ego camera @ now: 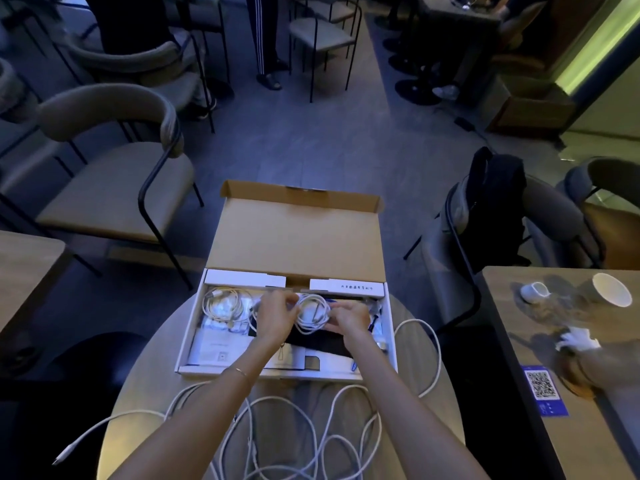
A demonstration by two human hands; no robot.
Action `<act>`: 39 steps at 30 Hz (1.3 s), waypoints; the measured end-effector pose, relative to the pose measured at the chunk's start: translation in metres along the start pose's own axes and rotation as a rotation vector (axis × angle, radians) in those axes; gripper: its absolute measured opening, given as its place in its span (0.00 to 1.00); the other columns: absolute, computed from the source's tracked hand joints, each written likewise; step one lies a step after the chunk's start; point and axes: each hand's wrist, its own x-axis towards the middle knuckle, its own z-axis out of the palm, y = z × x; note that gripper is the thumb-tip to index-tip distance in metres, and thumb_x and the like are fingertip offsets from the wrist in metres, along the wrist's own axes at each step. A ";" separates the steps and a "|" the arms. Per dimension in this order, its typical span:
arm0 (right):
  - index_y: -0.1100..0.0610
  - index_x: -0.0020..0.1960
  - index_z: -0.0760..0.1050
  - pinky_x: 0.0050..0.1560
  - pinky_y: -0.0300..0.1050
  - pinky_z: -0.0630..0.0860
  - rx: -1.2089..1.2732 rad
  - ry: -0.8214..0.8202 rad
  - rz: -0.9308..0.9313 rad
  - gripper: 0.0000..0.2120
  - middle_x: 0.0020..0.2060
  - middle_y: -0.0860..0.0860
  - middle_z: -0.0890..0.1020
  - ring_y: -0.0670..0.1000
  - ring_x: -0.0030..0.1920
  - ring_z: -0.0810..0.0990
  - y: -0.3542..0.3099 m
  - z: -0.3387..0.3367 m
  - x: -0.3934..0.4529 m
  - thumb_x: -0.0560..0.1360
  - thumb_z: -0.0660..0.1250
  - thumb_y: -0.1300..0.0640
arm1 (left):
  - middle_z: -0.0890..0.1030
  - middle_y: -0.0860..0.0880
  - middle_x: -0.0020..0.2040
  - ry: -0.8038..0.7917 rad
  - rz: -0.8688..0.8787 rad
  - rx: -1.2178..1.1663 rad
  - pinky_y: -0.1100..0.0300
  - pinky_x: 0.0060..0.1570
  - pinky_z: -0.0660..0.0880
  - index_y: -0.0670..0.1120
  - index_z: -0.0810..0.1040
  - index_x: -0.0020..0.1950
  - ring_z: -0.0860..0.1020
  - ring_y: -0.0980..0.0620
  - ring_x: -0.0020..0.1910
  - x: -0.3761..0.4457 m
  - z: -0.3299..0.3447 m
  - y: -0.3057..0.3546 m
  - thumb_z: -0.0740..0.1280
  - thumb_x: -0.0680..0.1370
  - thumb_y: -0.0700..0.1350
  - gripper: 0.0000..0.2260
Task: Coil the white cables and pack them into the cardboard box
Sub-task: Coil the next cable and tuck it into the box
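Both hands work over the open cardboard box [390, 327] on the round table [145, 386]. Left hand [277, 315] pinches the left side of a coiled white cable [313, 313]; right hand [351, 318] pinches its right side, fingers curled on the loops. The coil hangs between the two hands, just above the box interior near its far wall, over dark contents I cannot identify.

A second coiled cable [221, 303] already lies in the box's left part, well clear of the left hand.

Key relation: the held coil sits directly over the box's middle, so the set-down is straight down, not sideways. Coil lies roughly flat, its opening facing up; both hands equally near.

Loose white cables [311, 427] sprawl uncoiled on the table on the near side of the box, under the forearms; one strand loops out past the box's right edge. Judged: packing partly done, with uncoiled cable left.
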 end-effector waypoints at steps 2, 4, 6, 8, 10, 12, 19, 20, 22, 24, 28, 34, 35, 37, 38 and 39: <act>0.66 0.44 0.78 0.28 0.45 0.80 -0.045 0.035 -0.029 0.06 0.44 0.62 0.82 0.60 0.42 0.82 0.003 0.001 0.002 0.70 0.67 0.74 | 0.83 0.46 0.43 0.006 0.031 0.023 0.60 0.38 0.70 0.45 0.84 0.49 0.76 0.51 0.40 0.001 0.003 -0.005 0.68 0.74 0.42 0.06; 0.60 0.36 0.79 0.36 0.51 0.82 -0.118 0.094 -0.071 0.09 0.43 0.60 0.84 0.60 0.41 0.84 0.005 0.003 0.005 0.69 0.68 0.72 | 0.82 0.44 0.44 -0.015 0.027 -0.018 0.60 0.40 0.69 0.44 0.83 0.53 0.77 0.48 0.43 0.002 0.004 -0.006 0.69 0.74 0.42 0.09; 0.55 0.33 0.78 0.44 0.56 0.82 -0.202 0.145 -0.136 0.12 0.42 0.58 0.85 0.59 0.42 0.84 0.006 0.002 0.007 0.69 0.67 0.70 | 0.82 0.39 0.45 -0.056 0.027 -0.040 0.59 0.41 0.69 0.42 0.81 0.57 0.78 0.43 0.45 0.003 0.002 -0.005 0.69 0.75 0.43 0.12; 0.55 0.36 0.79 0.47 0.56 0.82 -0.241 0.139 -0.176 0.11 0.42 0.57 0.85 0.58 0.43 0.84 0.003 0.001 0.003 0.70 0.67 0.69 | 0.81 0.35 0.50 -0.102 0.037 -0.046 0.53 0.46 0.73 0.41 0.79 0.60 0.78 0.39 0.51 0.003 0.001 -0.003 0.69 0.75 0.43 0.14; 0.57 0.41 0.81 0.49 0.57 0.81 -0.238 0.112 -0.202 0.08 0.42 0.56 0.84 0.57 0.45 0.83 0.000 0.000 -0.004 0.71 0.67 0.68 | 0.80 0.39 0.58 -0.106 0.046 -0.069 0.51 0.56 0.73 0.40 0.77 0.62 0.77 0.42 0.57 0.001 -0.003 -0.003 0.68 0.76 0.44 0.16; 0.59 0.44 0.81 0.50 0.56 0.81 -0.232 0.094 -0.233 0.07 0.42 0.54 0.82 0.56 0.46 0.82 -0.002 0.000 -0.011 0.72 0.67 0.68 | 0.78 0.43 0.61 -0.092 0.047 -0.093 0.55 0.56 0.73 0.40 0.77 0.61 0.77 0.45 0.57 -0.005 -0.009 0.000 0.68 0.76 0.43 0.15; 0.55 0.39 0.79 0.33 0.42 0.79 -0.298 -0.041 -0.336 0.08 0.38 0.52 0.80 0.50 0.34 0.78 0.006 0.021 -0.061 0.73 0.66 0.66 | 0.81 0.45 0.52 -0.099 0.075 -0.248 0.62 0.48 0.75 0.40 0.80 0.54 0.79 0.51 0.50 -0.043 -0.040 -0.019 0.67 0.76 0.39 0.08; 0.57 0.41 0.79 0.27 0.36 0.76 -0.312 -0.093 -0.349 0.07 0.36 0.51 0.80 0.48 0.30 0.76 0.009 0.027 -0.072 0.73 0.65 0.66 | 0.82 0.45 0.50 -0.113 0.070 -0.255 0.62 0.48 0.75 0.40 0.80 0.54 0.79 0.52 0.48 -0.050 -0.047 -0.025 0.66 0.76 0.39 0.08; 0.59 0.45 0.79 0.21 0.32 0.70 -0.353 -0.187 -0.365 0.05 0.33 0.51 0.78 0.46 0.26 0.74 0.018 0.039 -0.093 0.74 0.65 0.66 | 0.82 0.47 0.46 -0.108 0.060 -0.245 0.61 0.46 0.74 0.40 0.82 0.52 0.79 0.57 0.42 -0.065 -0.060 -0.041 0.66 0.76 0.38 0.07; 0.59 0.44 0.79 0.20 0.33 0.69 -0.398 -0.268 -0.372 0.06 0.29 0.51 0.77 0.45 0.23 0.73 0.033 0.052 -0.110 0.73 0.64 0.66 | 0.82 0.49 0.41 -0.066 0.033 -0.252 0.64 0.42 0.72 0.41 0.82 0.47 0.77 0.66 0.35 -0.083 -0.074 -0.061 0.66 0.76 0.37 0.05; 0.53 0.34 0.75 0.20 0.36 0.71 -0.556 -0.361 -0.351 0.12 0.24 0.52 0.75 0.42 0.16 0.71 0.070 0.063 -0.133 0.73 0.65 0.66 | 0.81 0.47 0.37 0.018 -0.056 -0.272 0.68 0.39 0.73 0.38 0.81 0.45 0.77 0.64 0.32 -0.121 -0.093 -0.104 0.67 0.75 0.35 0.04; 0.52 0.28 0.74 0.24 0.41 0.73 -0.750 -0.314 -0.343 0.16 0.23 0.51 0.75 0.46 0.20 0.73 0.118 0.050 -0.146 0.72 0.66 0.66 | 0.83 0.41 0.42 0.083 -0.259 -0.279 0.57 0.43 0.73 0.39 0.82 0.45 0.78 0.47 0.39 -0.168 -0.094 -0.153 0.66 0.74 0.35 0.05; 0.52 0.27 0.73 0.29 0.44 0.76 -0.788 -0.301 -0.351 0.16 0.24 0.51 0.76 0.49 0.24 0.75 0.122 0.046 -0.149 0.70 0.66 0.66 | 0.83 0.41 0.41 0.067 -0.270 -0.281 0.57 0.44 0.74 0.40 0.82 0.45 0.79 0.47 0.40 -0.175 -0.093 -0.157 0.67 0.74 0.35 0.05; 0.51 0.24 0.72 0.39 0.46 0.78 -0.855 -0.260 -0.402 0.17 0.26 0.52 0.78 0.51 0.33 0.78 0.127 0.037 -0.151 0.69 0.66 0.67 | 0.82 0.43 0.40 0.015 -0.270 -0.297 0.60 0.43 0.76 0.43 0.81 0.44 0.80 0.47 0.41 -0.187 -0.088 -0.161 0.68 0.74 0.37 0.04; 0.51 0.25 0.72 0.41 0.45 0.77 -0.892 -0.241 -0.424 0.17 0.29 0.53 0.80 0.51 0.36 0.79 0.128 0.031 -0.151 0.69 0.65 0.67 | 0.83 0.43 0.41 -0.007 -0.263 -0.307 0.62 0.42 0.76 0.43 0.81 0.44 0.80 0.47 0.42 -0.191 -0.086 -0.162 0.68 0.74 0.37 0.04; 0.52 0.26 0.73 0.43 0.44 0.77 -0.936 -0.231 -0.436 0.16 0.33 0.54 0.81 0.52 0.38 0.80 0.130 0.025 -0.151 0.68 0.65 0.67 | 0.83 0.43 0.43 -0.024 -0.249 -0.312 0.65 0.41 0.75 0.43 0.82 0.45 0.80 0.48 0.43 -0.194 -0.083 -0.163 0.68 0.74 0.37 0.03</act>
